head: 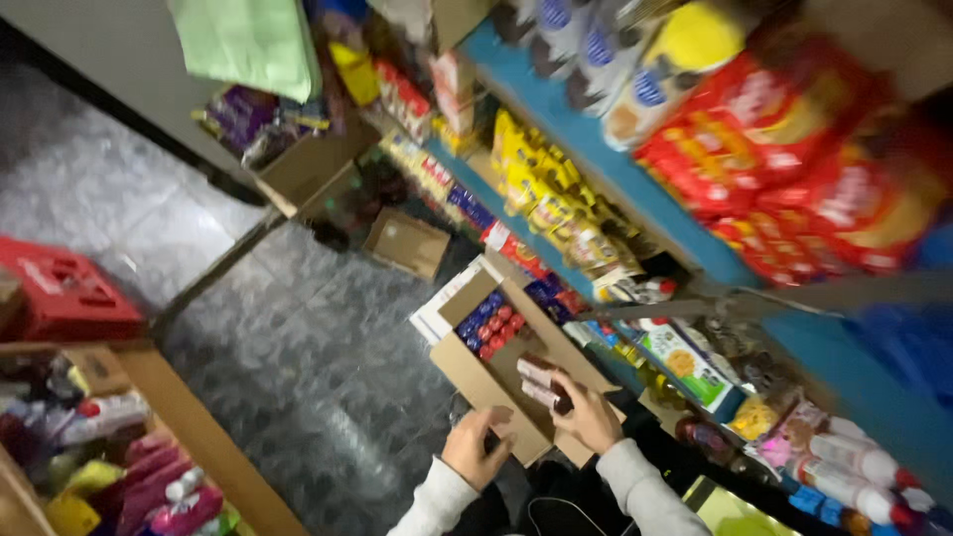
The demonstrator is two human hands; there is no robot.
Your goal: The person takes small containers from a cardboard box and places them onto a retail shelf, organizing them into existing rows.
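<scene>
Blue shelves (615, 179) climb the wall above and to the right of the hands, the largest thing in view. Red bags (784, 149) fill the upper shelf far up and right of the grip; yellow packs (536, 179) stand in a row straight above it. A green-and-white box (685, 362) lies just right of the right hand, with pink-capped bottles (844, 471) further right and lower. The grey mottled floor (298, 367) spreads left of the hands and gives the widest open room. A red crate (60, 293) sits far left on it. A brown counter edge (199, 437) runs diagonally left of the left hand, with bottles behind it. A small closed box (405, 243) lies on the floor well above the hands.

The open carton (486, 387) rests under both hands, flaps spread, with red and blue caps (491, 328) packed at its far end. The left hand (476, 447) curls over the carton's near flap, fingers bent on the edge. The right hand (588, 415) is clasped around a few pale tubes (536, 382) just above the carton's middle.
</scene>
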